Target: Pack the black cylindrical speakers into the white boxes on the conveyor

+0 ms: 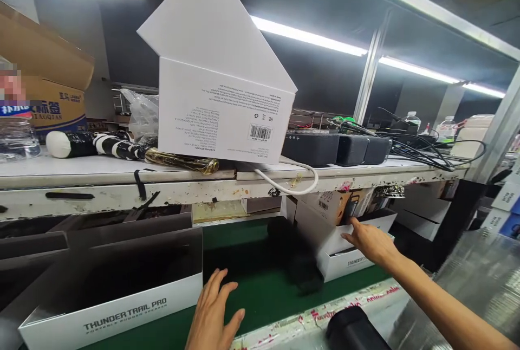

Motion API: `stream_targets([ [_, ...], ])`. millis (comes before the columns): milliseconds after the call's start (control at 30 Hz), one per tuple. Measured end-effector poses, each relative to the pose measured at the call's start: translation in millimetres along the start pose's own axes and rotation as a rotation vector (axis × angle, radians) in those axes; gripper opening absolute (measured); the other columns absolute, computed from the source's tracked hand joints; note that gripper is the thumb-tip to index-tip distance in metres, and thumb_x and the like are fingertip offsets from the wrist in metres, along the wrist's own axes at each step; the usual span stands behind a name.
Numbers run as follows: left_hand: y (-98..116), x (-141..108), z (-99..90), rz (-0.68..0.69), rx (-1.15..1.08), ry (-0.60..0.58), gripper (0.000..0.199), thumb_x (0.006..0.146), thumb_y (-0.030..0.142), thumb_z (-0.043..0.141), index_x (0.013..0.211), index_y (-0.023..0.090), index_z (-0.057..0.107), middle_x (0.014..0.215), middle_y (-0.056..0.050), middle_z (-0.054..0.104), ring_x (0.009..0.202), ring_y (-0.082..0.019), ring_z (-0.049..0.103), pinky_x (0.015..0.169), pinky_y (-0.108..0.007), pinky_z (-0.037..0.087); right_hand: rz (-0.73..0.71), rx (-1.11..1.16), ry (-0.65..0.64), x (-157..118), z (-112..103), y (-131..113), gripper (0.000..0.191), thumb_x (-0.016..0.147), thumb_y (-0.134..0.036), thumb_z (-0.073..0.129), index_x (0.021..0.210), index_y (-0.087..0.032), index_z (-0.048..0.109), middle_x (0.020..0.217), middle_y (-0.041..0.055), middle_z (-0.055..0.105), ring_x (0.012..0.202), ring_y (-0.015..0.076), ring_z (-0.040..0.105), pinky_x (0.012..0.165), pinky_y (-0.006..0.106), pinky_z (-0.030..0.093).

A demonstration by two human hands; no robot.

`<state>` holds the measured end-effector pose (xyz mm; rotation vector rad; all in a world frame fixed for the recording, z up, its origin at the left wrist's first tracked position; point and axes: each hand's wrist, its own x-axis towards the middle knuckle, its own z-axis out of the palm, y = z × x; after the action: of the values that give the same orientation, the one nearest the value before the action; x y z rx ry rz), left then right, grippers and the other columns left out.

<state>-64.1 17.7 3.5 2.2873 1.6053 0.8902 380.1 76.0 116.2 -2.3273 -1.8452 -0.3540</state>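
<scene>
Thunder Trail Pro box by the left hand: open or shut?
Open. The Thunder Trail Pro box has no lid on; its dark inside shows behind the printed white front wall, beside the left hand.

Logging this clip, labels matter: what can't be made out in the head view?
Head view:
- White box: printed text upside down, too small to read.
- Black cylinder: cut off by the bottom edge.
- Dark object on the belt: shape lost in shadow under the shelf.
- Tray by the right hand: inside hidden by its wall and the hand.
</scene>
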Motion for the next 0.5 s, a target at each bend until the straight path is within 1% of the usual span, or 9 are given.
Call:
stream_targets([
  [67, 9.2, 1.1, 6.8, -0.004, -0.014, -0.102, 0.038, 0.087, 0.035, 0.058, 0.124, 0.029, 0.065, 0.159, -0.006, 0.04, 0.151, -0.032, 0.028, 0.119, -0.054, 0.039, -0.052, 0.026, -0.028, 6.5, 1.9, 6.0, 0.022, 0.097, -0.033, 0.062, 0.112, -0.017, 0.058, 0.088, 0.0086, 0.075, 0.089, 0.028, 0.071, 0.061, 0.031, 0.034],
  [133, 17.1, 2.2, 14.2, 0.011, -0.03, -0.157, 0.041, 0.083, 0.03, 0.061, 0.123, 0.029, 0.065, 0.16, -0.005, 0.039, 0.152, -0.032, 0.027, 0.119, -0.053, 0.038, -0.101, 0.042, -0.034, 11.1, 3.0, 10.8, 0.022, 0.096, -0.033, 0.062, 0.114, -0.019, 0.057, 0.089, 0.0065, 0.075, 0.087, 0.0255, 0.071, 0.061, 0.029, 0.035],
  [233, 22.5, 2.7, 25.0, 0.045, -0.055, -0.162, 0.041, 0.081, 0.025, 0.061, 0.121, 0.031, 0.066, 0.16, -0.003, 0.04, 0.151, -0.031, 0.029, 0.117, -0.051, 0.041, -0.147, 0.022, 0.006, 12.4, 0.7, 13.4, 0.019, 0.095, -0.033, 0.062, 0.109, -0.021, 0.057, 0.088, 0.0076, 0.075, 0.087, 0.0273, 0.071, 0.062, 0.029, 0.036],
  [333, 21.9, 2.6, 32.8, 0.052, -0.054, -0.135, 0.041, 0.078, 0.021, 0.062, 0.118, 0.031, 0.068, 0.158, -0.003, 0.043, 0.15, -0.032, 0.031, 0.115, -0.051, 0.043, -0.185, -0.028, 0.054, 7.4, -7.8, 9.6, 0.015, 0.093, -0.033, 0.062, 0.101, -0.022, 0.055, 0.082, 0.0078, 0.073, 0.084, 0.0299, 0.071, 0.061, 0.029, 0.035],
  [400, 21.7, 2.7, 33.5, 0.051, -0.063, -0.109, 0.041, 0.076, 0.019, 0.063, 0.115, 0.03, 0.069, 0.157, -0.004, 0.044, 0.15, -0.032, 0.031, 0.116, -0.051, 0.042, -0.223, -0.058, 0.073, 1.0, -15.7, 2.6, 0.012, 0.094, -0.031, 0.061, 0.098, -0.023, 0.053, 0.078, 0.0063, 0.072, 0.08, 0.0296, 0.071, 0.059, 0.029, 0.033],
  [500, 25.2, 2.0, 27.0, 0.06, -0.114, -0.134, 0.041, 0.078, 0.021, 0.063, 0.118, 0.03, 0.068, 0.158, -0.004, 0.042, 0.15, -0.032, 0.03, 0.117, -0.051, 0.04, -0.299, -0.092, 0.093, -13.6, -27.3, -16.5, 0.009, 0.097, -0.029, 0.057, 0.098, -0.023, 0.051, 0.078, 0.0052, 0.072, 0.077, 0.0292, 0.072, 0.056, 0.029, 0.029],
])
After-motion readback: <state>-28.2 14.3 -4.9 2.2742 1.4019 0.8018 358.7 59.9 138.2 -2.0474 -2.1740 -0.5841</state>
